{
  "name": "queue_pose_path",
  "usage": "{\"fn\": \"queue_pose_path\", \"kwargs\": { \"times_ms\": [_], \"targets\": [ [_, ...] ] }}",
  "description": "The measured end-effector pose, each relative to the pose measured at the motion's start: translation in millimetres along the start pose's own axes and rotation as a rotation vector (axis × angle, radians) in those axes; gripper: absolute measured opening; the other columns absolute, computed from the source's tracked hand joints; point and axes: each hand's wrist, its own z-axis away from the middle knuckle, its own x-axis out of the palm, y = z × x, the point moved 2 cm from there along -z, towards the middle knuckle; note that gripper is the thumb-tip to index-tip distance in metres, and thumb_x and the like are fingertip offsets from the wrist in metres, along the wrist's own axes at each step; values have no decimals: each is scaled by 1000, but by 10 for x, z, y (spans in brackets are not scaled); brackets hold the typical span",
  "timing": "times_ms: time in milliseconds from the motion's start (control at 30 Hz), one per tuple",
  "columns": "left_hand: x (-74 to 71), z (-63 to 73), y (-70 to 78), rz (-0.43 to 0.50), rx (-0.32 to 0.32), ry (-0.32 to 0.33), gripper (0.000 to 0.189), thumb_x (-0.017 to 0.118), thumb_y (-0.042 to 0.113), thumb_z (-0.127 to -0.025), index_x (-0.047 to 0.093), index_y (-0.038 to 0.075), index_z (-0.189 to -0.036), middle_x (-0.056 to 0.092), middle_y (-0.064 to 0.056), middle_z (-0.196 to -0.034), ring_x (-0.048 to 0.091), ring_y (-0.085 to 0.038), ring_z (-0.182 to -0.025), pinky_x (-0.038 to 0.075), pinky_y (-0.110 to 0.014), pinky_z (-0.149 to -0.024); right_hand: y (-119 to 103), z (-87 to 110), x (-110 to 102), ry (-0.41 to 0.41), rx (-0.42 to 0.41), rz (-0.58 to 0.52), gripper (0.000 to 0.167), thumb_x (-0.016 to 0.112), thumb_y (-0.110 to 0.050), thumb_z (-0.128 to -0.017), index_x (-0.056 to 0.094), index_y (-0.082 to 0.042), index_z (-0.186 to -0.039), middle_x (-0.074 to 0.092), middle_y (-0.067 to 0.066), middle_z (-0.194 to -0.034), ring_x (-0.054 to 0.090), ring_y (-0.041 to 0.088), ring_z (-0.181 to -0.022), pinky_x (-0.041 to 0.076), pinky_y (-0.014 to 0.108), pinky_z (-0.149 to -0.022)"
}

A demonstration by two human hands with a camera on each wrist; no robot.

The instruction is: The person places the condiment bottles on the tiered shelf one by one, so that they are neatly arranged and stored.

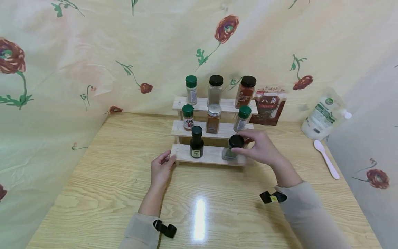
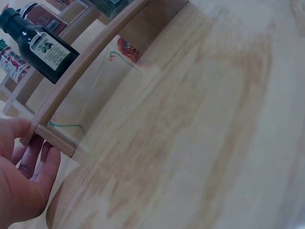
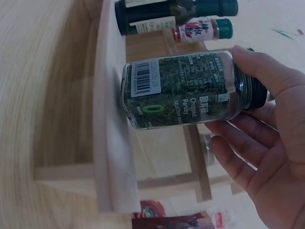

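Observation:
A three-tier wooden spice rack (image 1: 214,155) stands on the table. My left hand (image 1: 162,167) holds the left end of its lowest shelf, thumb on the board and fingers curled at the side leg. With my right hand (image 1: 259,147) I grip a glass jar of chopped parsley (image 3: 183,90) by its upper part, just under the black lid. The jar's base is at the right part of the lowest shelf, and the jar tilts slightly. A dark sauce bottle (image 1: 197,143) stands on the left of that shelf.
On the middle tier stand a green-capped shaker (image 1: 188,117), a silver-lidded jar (image 1: 213,121) and another green-capped shaker (image 1: 242,119). Three more spice containers top the rack. Behind its right end leans a brown star anise packet (image 1: 268,105). Rightward are a white pouch (image 1: 323,116) and a spoon (image 1: 326,159).

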Motion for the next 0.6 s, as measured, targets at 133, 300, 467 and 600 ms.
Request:
{"fn": "queue_pose_path", "kwargs": {
  "times_ms": [133,300,467,600],
  "targets": [
    [4,6,-1,-1,4,0,34,74,3,-91,68,-5,-124,65,-4,-90,63,-6,-79,61,-21,-73,4,-34,79,-1,9,-34,40,88,-11,-79,73,-1,-114,72,4,-99,66,15,-83,63,41,-70],
    [2,7,-6,13,11,2,33,74,3,-91,69,-5,-123,64,-3,-89,63,-6,-77,61,-20,-71,-18,-62,157,4,26,-96,39,85,-8,-82,71,0,-117,71,9,-103,69,21,-86,63,38,-72],
    [-4,7,-10,15,14,6,33,74,3,-91,69,-6,-122,63,-2,-87,62,-6,-75,60,-19,-69,-33,-60,229,13,47,-133,41,84,-6,-83,69,2,-120,70,14,-108,70,25,-91,63,40,-77],
    [-5,12,-13,8,5,13,33,74,3,-91,69,-6,-122,62,-3,-88,62,-6,-76,60,-19,-69,-49,-50,251,28,42,-144,42,84,-5,-83,68,2,-122,69,15,-111,69,27,-94,63,43,-78]
  ]
}}
